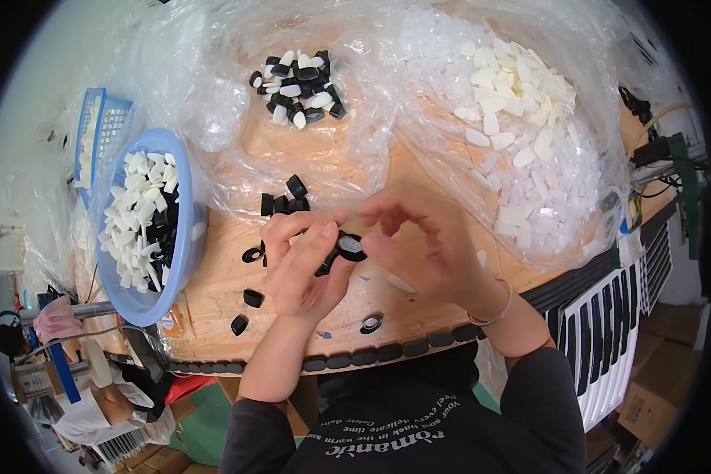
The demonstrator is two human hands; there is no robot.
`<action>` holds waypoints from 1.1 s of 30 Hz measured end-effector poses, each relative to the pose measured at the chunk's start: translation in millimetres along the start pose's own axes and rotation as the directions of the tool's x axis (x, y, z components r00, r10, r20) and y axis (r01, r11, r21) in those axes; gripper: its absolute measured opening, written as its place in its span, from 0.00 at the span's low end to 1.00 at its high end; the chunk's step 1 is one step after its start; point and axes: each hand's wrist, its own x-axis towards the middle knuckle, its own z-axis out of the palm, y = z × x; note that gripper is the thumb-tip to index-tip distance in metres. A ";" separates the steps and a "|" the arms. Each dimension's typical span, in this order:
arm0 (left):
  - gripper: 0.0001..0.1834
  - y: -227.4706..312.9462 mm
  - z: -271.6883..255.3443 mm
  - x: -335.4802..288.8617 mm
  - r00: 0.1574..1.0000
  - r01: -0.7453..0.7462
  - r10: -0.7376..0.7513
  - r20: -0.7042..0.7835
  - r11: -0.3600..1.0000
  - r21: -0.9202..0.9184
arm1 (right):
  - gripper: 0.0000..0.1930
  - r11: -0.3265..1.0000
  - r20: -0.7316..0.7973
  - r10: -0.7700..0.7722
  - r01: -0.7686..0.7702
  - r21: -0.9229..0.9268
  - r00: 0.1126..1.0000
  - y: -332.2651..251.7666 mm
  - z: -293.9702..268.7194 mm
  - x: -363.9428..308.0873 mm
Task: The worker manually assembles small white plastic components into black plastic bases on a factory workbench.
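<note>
My left hand (304, 268) is closed around a small black round cap (351, 247), whose pale inner face is turned upward. Close by on the right, my right hand (426, 249) has its fingers curved and its thumb apart from them. The thumb tip is at the cap's edge; whether it touches cannot be made out. Several loose black caps (295, 187) lie on the table just beyond my left hand. A black ring (371, 324) with a pale centre rests near the table's front edge, and a white oval piece (401, 283) lies partly under my right hand.
A blue basin (183, 261) of white and black pieces stands at left, beside a blue basket (95, 142). Black-and-white parts (299, 87) are heaped at the back. White ovals (521, 79) and clear pieces (545, 205) lie on plastic sheeting at right. Black strips line the table edge (363, 355).
</note>
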 end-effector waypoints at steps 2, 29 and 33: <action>0.29 1.9 2.3 1.0 0.999 -0.019 0.018 0.026 0.999 0.036 | 0.11 0.980 0.112 0.168 -0.178 0.089 0.979 0.7 -1.1 -0.8; 0.31 0.1 6.7 -9.2 1.000 0.019 -0.018 0.016 1.000 -0.022 | 0.09 0.813 0.180 0.431 -0.467 0.348 0.884 19.2 19.2 -14.1; 0.30 -2.2 4.7 -13.5 0.996 0.069 -0.065 0.066 0.996 -0.051 | 0.09 0.796 0.163 0.489 -0.515 0.317 0.857 24.3 22.8 -13.1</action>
